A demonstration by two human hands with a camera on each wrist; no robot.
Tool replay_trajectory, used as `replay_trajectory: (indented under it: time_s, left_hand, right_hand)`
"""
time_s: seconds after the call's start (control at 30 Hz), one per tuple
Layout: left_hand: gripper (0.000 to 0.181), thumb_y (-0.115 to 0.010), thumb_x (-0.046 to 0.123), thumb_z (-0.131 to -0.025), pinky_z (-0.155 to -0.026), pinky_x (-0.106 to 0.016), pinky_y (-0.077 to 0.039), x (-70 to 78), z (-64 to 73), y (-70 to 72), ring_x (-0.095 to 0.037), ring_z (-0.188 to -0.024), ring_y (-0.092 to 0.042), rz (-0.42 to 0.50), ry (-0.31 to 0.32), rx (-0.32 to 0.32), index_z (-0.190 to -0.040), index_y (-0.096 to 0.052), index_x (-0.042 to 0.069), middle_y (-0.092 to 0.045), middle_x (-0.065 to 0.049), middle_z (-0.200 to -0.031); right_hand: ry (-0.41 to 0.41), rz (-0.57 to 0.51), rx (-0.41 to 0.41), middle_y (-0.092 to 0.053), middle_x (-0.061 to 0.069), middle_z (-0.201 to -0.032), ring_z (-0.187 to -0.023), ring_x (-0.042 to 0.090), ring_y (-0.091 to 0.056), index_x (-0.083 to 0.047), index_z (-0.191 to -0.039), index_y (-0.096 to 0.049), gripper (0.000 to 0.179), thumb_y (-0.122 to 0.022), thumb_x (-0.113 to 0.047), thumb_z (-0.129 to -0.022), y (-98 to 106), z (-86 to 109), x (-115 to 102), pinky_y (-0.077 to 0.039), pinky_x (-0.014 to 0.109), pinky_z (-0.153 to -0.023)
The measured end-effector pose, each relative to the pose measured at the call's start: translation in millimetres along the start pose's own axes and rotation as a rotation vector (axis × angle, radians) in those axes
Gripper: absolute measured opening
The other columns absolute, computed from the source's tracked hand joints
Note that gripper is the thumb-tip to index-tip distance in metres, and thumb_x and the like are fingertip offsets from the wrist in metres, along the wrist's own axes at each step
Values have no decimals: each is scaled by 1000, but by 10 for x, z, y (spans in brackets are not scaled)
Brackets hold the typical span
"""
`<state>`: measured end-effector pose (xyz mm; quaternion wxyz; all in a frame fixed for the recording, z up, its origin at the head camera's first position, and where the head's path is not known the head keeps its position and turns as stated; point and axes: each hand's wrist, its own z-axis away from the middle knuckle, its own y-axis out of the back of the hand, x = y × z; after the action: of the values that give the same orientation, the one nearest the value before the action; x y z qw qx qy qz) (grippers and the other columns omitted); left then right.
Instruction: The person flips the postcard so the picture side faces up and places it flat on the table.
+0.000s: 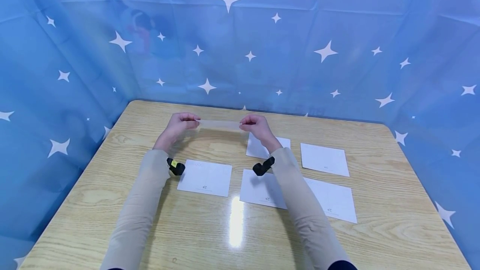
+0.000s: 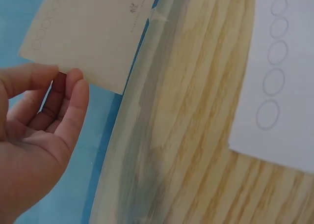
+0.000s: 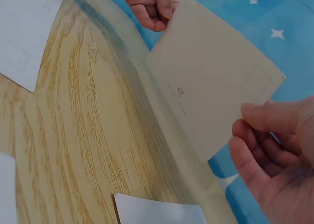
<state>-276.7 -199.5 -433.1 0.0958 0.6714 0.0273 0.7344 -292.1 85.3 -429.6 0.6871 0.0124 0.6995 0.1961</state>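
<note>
A postcard is stretched between both hands near the far side of the table, seen almost edge-on in the head view. My left hand pinches its left end between thumb and fingers. At the other end, my right hand pinches it the same way. The right wrist view shows the raised postcard with a small logo, a faint stamp box and a row of circles. Those circles and the logo also show on the postcard in the left wrist view.
Several white cards lie on the wooden table: one card by the left forearm, another card partly under the right forearm, others to the right, including a card farther back. A blue star-patterned curtain hangs behind.
</note>
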Motion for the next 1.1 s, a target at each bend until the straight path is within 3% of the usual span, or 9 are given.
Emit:
replay_trajectory:
  time_s: [0.2, 0.5, 0.87, 1.1]
  left_hand:
    - [28, -52, 2, -94, -92, -37, -47, -16, -29, 8, -16, -94, -64, 86, 29, -9, -118, -57, -12, -57, -25, -120]
    - [28, -60, 4, -89, -93, -35, -43, -67, -28, 8, -26, -115, -49, -60, 53, 54, -117, -63, -2, -54, -14, -128]
    - [35, -60, -4, -85, -95, -37, -44, -134, -36, -20, -30, -116, -49, -32, 48, 87, -120, -59, -3, -54, -18, -128]
    - [33, -57, -2, -88, -96, -39, -43, -166, -49, -48, -33, -115, -51, -82, 81, 99, -121, -59, -3, -54, -20, -127]
  right_hand:
    - [-13, 8, -3, -64, 11, -97, -90, 21, -58, 6, -100, -65, 15, -63, -1, -87, 3, 3, 6, -48, 35, -86]
    - [-67, -55, -11, -61, 15, -114, -101, 24, -58, 5, -101, -68, 16, -57, 0, -90, -30, 1, 46, -48, 35, -90]
    - [-29, -24, 62, -64, 11, -100, -88, 18, -57, 2, -100, -68, 15, -66, -1, -85, -141, 5, 136, -50, 27, -78]
    - [-82, -43, 134, -62, 8, -90, -83, 17, -57, 1, -96, -67, 12, -67, 0, -84, -212, 13, 154, -51, 29, -76]
